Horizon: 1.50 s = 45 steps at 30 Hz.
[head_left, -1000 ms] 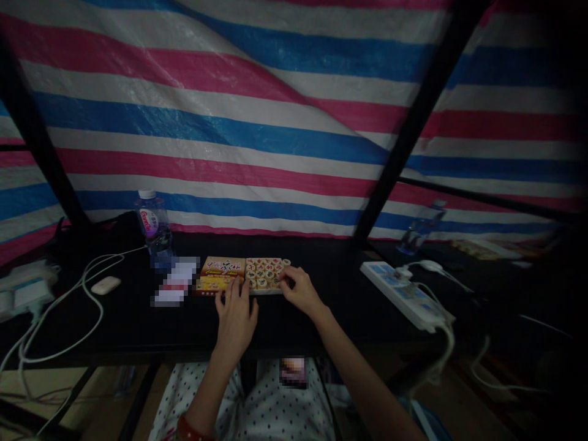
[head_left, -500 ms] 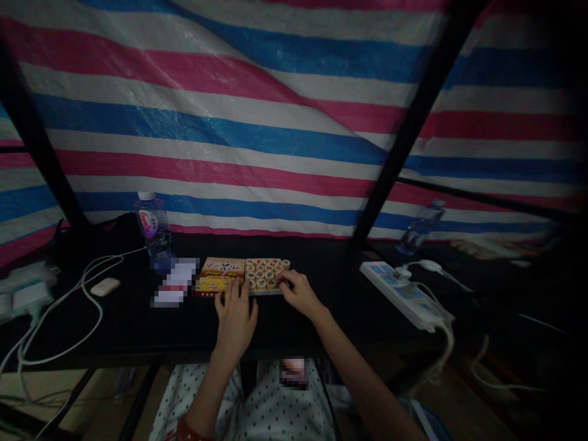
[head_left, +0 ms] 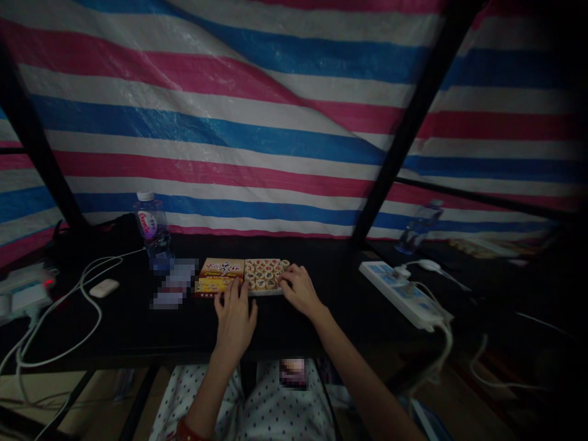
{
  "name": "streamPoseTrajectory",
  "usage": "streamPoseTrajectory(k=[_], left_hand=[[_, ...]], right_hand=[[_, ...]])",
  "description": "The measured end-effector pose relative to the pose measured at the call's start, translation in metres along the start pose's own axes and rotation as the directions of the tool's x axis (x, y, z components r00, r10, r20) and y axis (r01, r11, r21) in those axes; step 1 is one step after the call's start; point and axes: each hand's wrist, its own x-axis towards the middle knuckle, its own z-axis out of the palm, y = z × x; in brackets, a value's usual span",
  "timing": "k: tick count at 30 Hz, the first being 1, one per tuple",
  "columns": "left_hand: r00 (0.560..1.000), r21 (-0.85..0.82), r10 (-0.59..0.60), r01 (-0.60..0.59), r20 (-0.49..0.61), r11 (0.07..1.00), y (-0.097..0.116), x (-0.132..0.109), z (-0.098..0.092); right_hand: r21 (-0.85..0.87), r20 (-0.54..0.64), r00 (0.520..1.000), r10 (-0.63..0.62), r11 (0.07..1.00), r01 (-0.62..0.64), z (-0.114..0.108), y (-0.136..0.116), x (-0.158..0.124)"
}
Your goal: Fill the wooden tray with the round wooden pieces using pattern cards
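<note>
A red and yellow box (head_left: 219, 269) with printed characters lies on the black table. Against its right side is a tray of round wooden chess pieces (head_left: 261, 274), with red characters in the back rows and dark ones in front. My left hand (head_left: 234, 312) rests on the front right of the box, its fingers spread. At the tray's right edge, my right hand (head_left: 301, 291) touches the outermost pieces with bent fingers; whether it grips one is too small to tell.
A plastic bottle (head_left: 155, 236) and a blurred-out flat item (head_left: 176, 285) are left of the box. Farther left lie a white case (head_left: 105, 288) and cables. A power strip (head_left: 402, 294) and another bottle (head_left: 419, 226) stand to the right.
My right hand has shifted very slightly at the tray's right edge, its fingers now a little farther back. My left hand stays on the box.
</note>
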Motion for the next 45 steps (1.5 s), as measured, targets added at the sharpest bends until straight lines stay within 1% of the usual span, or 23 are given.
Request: streamPoseTrajectory(k=[3,5,7,9,11,13,17,19,21,23,26,31,34,37,39,41,43,44,45], left_hand=[[1.0,-0.007,-0.001,0.001,-0.005,1.0,0.0,0.0,0.001],[1.0,-0.021,-0.004,0.003,-0.012,1.0,0.001,0.0,0.002],[1.0,-0.05,-0.01,0.009,-0.026,0.999,0.001,0.001,0.001],[0.998,-0.085,-0.027,0.023,-0.054,0.996,-0.002,0.003,-0.003],[0.993,-0.097,-0.07,0.061,-0.092,0.993,-0.009,0.006,-0.009],[0.982,-0.073,-0.138,0.13,-0.126,0.989,-0.022,0.009,-0.016],[0.948,0.016,-0.277,0.283,-0.158,0.959,-0.058,0.017,-0.025],[0.935,0.053,-0.306,0.32,-0.177,0.946,-0.074,0.022,-0.028],[0.929,0.071,-0.32,0.337,-0.185,0.939,-0.084,0.026,-0.029],[0.927,0.075,-0.33,0.347,-0.176,0.935,-0.089,0.029,-0.029],[0.93,0.078,-0.345,0.356,-0.127,0.931,-0.091,0.029,-0.027],[0.925,0.088,-0.373,0.379,-0.076,0.921,-0.094,0.026,-0.023],[0.919,0.062,-0.388,0.393,-0.072,0.918,-0.096,0.027,-0.021],[0.929,0.013,-0.352,0.355,-0.112,0.935,-0.095,0.028,-0.021],[0.953,-0.027,-0.276,0.275,-0.126,0.961,-0.092,0.027,-0.02],[0.978,-0.063,-0.174,0.168,-0.113,0.984,-0.089,0.026,-0.02],[0.995,-0.087,-0.063,0.056,-0.081,0.995,-0.086,0.025,-0.019],[0.998,-0.092,-0.012,0.006,-0.065,0.996,-0.085,0.023,-0.018],[0.998,-0.093,0.032,-0.036,-0.045,0.995,-0.084,0.022,-0.017]], right_hand=[[0.031,-0.006,1.0,0.001,1.0,-0.001,0.0,0.001,0.0],[0.067,-0.054,0.998,0.019,0.998,-0.016,0.0,0.005,0.0],[0.09,-0.148,0.985,0.083,0.993,-0.07,0.001,0.012,0.001],[0.088,-0.237,0.956,0.175,0.983,-0.159,0.003,0.022,0.003],[0.059,-0.272,0.934,0.232,0.973,-0.224,0.007,0.033,0.004],[0.027,-0.251,0.94,0.231,0.972,-0.232,0.014,0.045,0.006],[0.033,-0.125,0.972,0.198,0.98,-0.195,0.031,0.063,0.007],[0.042,-0.064,0.976,0.207,0.978,-0.204,0.037,0.068,0.009],[0.047,-0.026,0.975,0.222,0.974,-0.22,0.039,0.073,0.012],[0.05,-0.005,0.973,0.231,0.972,-0.231,0.038,0.076,0.014],[0.06,0.0,0.973,0.232,0.971,-0.231,0.035,0.077,0.016],[0.122,-0.023,0.988,0.155,0.981,-0.151,0.032,0.072,0.015],[0.144,-0.021,0.989,0.147,0.979,-0.142,0.03,0.068,0.016],[0.146,-0.048,0.983,0.177,0.975,-0.169,0.028,0.065,0.016],[0.166,-0.089,0.971,0.222,0.964,-0.205,0.027,0.062,0.014],[0.215,-0.176,0.945,0.274,0.948,-0.235,0.025,0.057,0.01],[0.257,-0.277,0.919,0.28,0.943,-0.21,0.022,0.048,0.004],[0.262,-0.31,0.916,0.256,0.949,-0.176,0.02,0.043,0.0],[0.255,-0.322,0.922,0.216,0.957,-0.135,0.018,0.038,-0.004]])
